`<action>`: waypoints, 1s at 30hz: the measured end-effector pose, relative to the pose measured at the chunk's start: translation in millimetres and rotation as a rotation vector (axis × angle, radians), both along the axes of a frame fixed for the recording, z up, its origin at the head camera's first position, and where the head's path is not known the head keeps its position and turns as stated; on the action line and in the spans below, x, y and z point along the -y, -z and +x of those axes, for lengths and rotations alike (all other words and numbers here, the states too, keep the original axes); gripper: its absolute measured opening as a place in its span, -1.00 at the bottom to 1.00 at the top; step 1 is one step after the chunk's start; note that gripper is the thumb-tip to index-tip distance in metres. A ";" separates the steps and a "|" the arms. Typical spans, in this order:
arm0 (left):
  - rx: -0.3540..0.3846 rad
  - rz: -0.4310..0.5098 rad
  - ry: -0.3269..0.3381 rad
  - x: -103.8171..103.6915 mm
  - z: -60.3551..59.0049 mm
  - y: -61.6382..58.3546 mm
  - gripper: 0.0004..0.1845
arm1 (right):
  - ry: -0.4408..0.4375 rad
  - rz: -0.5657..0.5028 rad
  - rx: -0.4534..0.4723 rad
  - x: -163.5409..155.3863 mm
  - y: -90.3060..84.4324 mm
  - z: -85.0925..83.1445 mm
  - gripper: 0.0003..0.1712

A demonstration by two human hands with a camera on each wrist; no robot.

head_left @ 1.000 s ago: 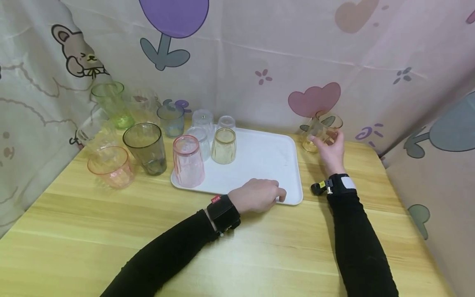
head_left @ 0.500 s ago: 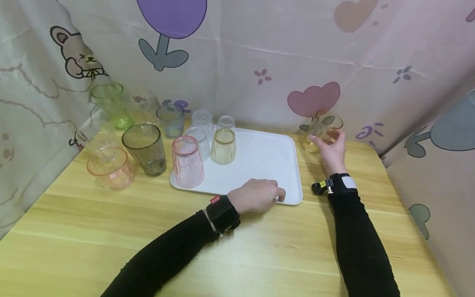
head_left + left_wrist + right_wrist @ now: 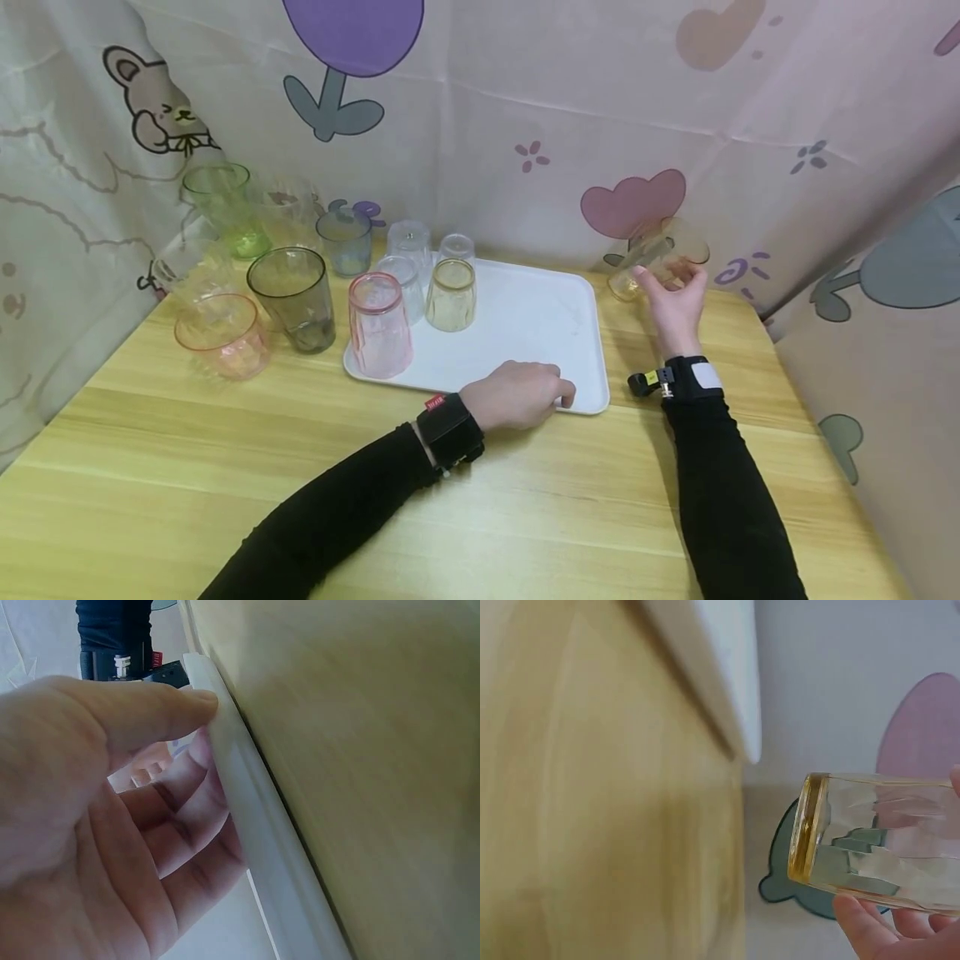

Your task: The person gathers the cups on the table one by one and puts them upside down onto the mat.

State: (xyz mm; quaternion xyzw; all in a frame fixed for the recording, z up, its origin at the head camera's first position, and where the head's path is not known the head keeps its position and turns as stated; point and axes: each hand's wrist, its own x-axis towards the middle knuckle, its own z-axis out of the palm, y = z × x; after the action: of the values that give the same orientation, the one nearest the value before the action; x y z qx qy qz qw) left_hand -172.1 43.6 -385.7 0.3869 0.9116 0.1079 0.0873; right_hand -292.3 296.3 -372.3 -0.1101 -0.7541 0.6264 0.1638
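My right hand point(image 3: 674, 302) grips a clear amber-tinted glass point(image 3: 658, 257) at the table's back right, lifted and tipped toward its side. The right wrist view shows that glass point(image 3: 877, 840) lying nearly level, rim to the left, with my fingertips point(image 3: 866, 930) under it. My left hand point(image 3: 522, 393) holds the front edge of the white tray point(image 3: 532, 321). In the left wrist view the thumb point(image 3: 161, 705) lies on the tray rim point(image 3: 251, 810) and the fingers curl onto its inner side. On the tray's left part several glasses stand upside down, among them a pink one point(image 3: 380, 325) and an amber one point(image 3: 452, 294).
Left of the tray stand upright glasses: dark grey point(image 3: 294, 298), orange-pink point(image 3: 222, 335), green point(image 3: 222, 208), blue-grey point(image 3: 345, 242) and clear ones. A patterned curtain point(image 3: 525, 100) closes the back and both sides. The wooden table point(image 3: 225, 483) ends near the right curtain.
My right hand has raised the amber glass off the table and tipped it further over. The left hand stays on the tray edge.
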 end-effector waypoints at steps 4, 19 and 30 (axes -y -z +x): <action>-0.002 0.001 -0.004 0.3 0.6 0.4 -0.65 | -0.014 -0.211 -0.074 5.8 -7.0 3.6 -0.03; -0.060 0.007 0.025 2.2 0.9 -1.3 -0.68 | -0.166 -0.695 -0.209 36.1 -21.8 24.7 -0.48; -0.189 0.140 -0.033 8.2 -12.0 -12.7 -0.76 | -0.322 -0.677 -0.193 61.3 -26.2 40.6 -0.64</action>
State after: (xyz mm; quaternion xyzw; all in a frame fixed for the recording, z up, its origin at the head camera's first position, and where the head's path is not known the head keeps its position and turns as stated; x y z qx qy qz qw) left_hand -184.1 35.5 -373.0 0.3853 0.9123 0.1359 -0.0279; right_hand -251.7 235.1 -346.1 0.0214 -0.4933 0.8652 0.0880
